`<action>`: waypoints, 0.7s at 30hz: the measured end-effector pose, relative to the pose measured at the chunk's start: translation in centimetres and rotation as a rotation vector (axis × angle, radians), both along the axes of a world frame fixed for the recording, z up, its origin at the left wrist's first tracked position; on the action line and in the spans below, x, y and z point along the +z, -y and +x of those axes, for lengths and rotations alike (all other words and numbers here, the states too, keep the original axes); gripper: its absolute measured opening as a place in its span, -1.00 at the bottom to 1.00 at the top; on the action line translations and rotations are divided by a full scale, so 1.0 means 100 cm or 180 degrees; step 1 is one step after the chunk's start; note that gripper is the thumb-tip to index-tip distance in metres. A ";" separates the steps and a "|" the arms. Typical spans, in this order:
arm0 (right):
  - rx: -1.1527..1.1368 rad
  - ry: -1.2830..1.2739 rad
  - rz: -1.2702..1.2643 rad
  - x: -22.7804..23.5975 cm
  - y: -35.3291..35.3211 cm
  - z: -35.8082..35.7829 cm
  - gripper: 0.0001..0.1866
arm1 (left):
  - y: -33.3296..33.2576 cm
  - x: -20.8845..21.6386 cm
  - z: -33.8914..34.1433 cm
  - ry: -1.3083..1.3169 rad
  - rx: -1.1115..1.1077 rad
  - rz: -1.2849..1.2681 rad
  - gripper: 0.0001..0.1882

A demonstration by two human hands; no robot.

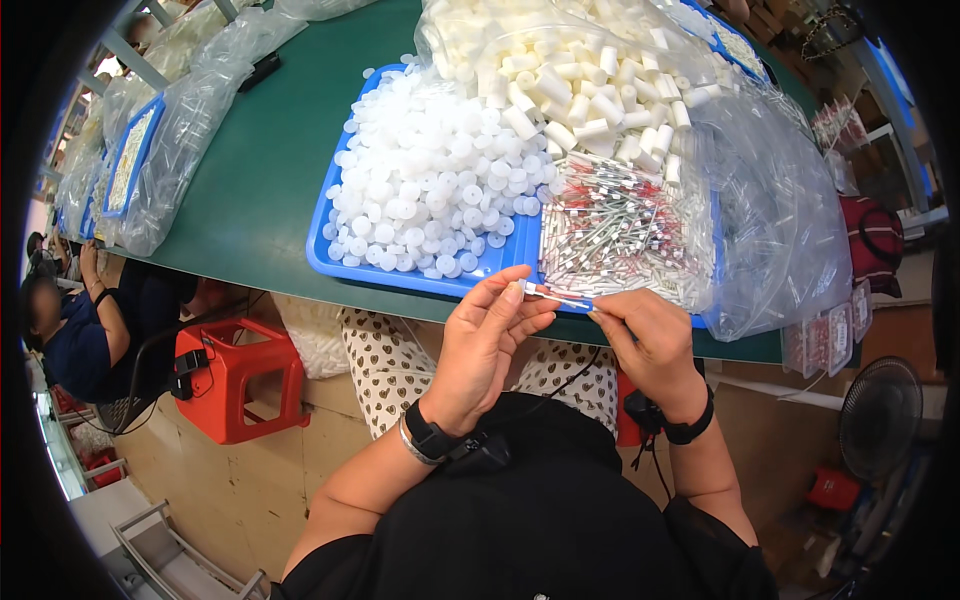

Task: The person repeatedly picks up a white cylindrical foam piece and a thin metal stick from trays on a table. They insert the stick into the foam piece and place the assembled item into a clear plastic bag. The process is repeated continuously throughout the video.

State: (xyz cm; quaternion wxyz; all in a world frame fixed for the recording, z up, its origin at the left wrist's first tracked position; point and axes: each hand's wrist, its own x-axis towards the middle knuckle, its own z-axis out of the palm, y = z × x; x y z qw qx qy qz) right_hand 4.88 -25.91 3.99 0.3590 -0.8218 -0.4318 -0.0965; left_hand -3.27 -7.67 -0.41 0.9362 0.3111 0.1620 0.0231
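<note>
Just in front of the table edge, a thin white stick-like piece (pixel 558 296) with a small white end spans the space between my hands. My left hand (pixel 497 325) pinches its white end between thumb and forefinger, the other fingers loosely curled. At the opposite end, the fingertips of my right hand (pixel 648 335) are pressed together on the stick's tip. Beyond my hands lies a pile of similar thin sticks (pixel 625 220) with white, red and dark parts. To its left, small translucent white discs (pixel 430 175) are heaped in a blue tray (pixel 322 225).
White foam-like cylinders (pixel 590 85) are heaped behind the sticks, partly under plastic. A transparent bag (pixel 780 220) hangs over the table's right side. The green table (pixel 240 175) extends left. A red stool (pixel 235 375), a seated person (pixel 90 330) and a fan (pixel 880 415) are around.
</note>
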 end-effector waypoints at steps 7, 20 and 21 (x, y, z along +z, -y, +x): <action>0.0060 0.0096 -0.0047 -0.001 -0.002 0.002 -0.80 | 0.001 -0.002 0.001 0.0011 -0.0017 0.0061 -0.66; 0.0018 -0.3911 0.0654 0.000 -0.008 0.004 -0.83 | 0.007 0.001 0.001 0.0285 -0.0758 0.0468 -0.55; 0.0052 -0.4153 0.0681 0.004 -0.009 0.005 -0.82 | 0.007 -0.001 0.000 0.0259 -0.0795 0.0523 -0.55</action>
